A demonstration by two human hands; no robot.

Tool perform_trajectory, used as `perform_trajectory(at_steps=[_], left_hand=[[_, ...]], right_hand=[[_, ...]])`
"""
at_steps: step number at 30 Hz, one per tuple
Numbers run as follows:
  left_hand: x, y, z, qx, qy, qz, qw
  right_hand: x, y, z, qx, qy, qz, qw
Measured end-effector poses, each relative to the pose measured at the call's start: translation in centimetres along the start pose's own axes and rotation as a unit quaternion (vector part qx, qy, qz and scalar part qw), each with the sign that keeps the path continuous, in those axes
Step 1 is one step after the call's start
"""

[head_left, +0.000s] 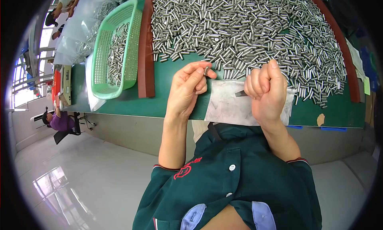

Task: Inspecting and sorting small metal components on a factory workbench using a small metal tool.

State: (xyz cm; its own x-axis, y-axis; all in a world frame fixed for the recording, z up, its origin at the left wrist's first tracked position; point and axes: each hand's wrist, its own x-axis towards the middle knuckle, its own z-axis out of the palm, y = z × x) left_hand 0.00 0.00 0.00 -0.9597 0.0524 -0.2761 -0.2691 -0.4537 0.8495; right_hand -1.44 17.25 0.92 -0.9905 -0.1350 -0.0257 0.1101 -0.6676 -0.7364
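Between the thumb and fingers of my left hand (184, 89) a small metal pin (206, 70) is pinched, just in front of the pile. My right hand (270, 92) is closed in a fist around a tool. Only the tool's dark, flat blade (241, 93) sticks out, pointing left toward the left hand; its handle is hidden in the fist. Below both hands lies a stained whitish cloth (226, 104) at the table's near edge. A wide pile of short shiny metal pins (243, 26) spreads over the green table (159, 80) beyond my hands.
Reddish-brown rails (146, 76) border the pile left and right. A light green basket (129, 66) partly filled with pins stands at left, near clear bags (81, 26) of metal parts. Other people, one a seated person in purple (64, 123), are at far left.
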Motion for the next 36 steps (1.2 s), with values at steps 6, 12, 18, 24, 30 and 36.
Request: perform_trajectory(at_steps=[6, 12, 18, 24, 30, 36], left_hand=[[-0.1, 0.3, 0.0, 0.001, 0.004, 0.000, 1.000], [-0.4, 0.1, 0.7, -0.001, 0.005, -0.010, 1.000], [-2.8, -1.1, 3.2, 0.382, 0.015, 0.097, 0.919], [-2.7, -2.4, 4.2, 0.607, -0.001, 0.214, 0.766], [-3.2, -2.3, 4.2, 0.686, -0.014, 0.174, 0.706], [-3.1, -1.9, 4.0, 0.676, -0.010, 0.181, 0.714]], right_hand=[[0.0, 0.1, 0.3, 0.003, 0.004, -0.006, 1.000], [-0.2, 0.1, 0.0, 0.025, 0.004, -0.004, 1.000], [0.1, 0.0, -0.2, 0.048, 0.018, 0.005, 0.999], [0.0, 0.0, -0.1, 0.004, 0.012, 0.002, 1.000], [-0.2, 0.0, -0.1, 0.011, 0.020, -0.002, 1.000], [-0.1, 0.1, -0.5, 0.047, 0.008, -0.007, 0.999]])
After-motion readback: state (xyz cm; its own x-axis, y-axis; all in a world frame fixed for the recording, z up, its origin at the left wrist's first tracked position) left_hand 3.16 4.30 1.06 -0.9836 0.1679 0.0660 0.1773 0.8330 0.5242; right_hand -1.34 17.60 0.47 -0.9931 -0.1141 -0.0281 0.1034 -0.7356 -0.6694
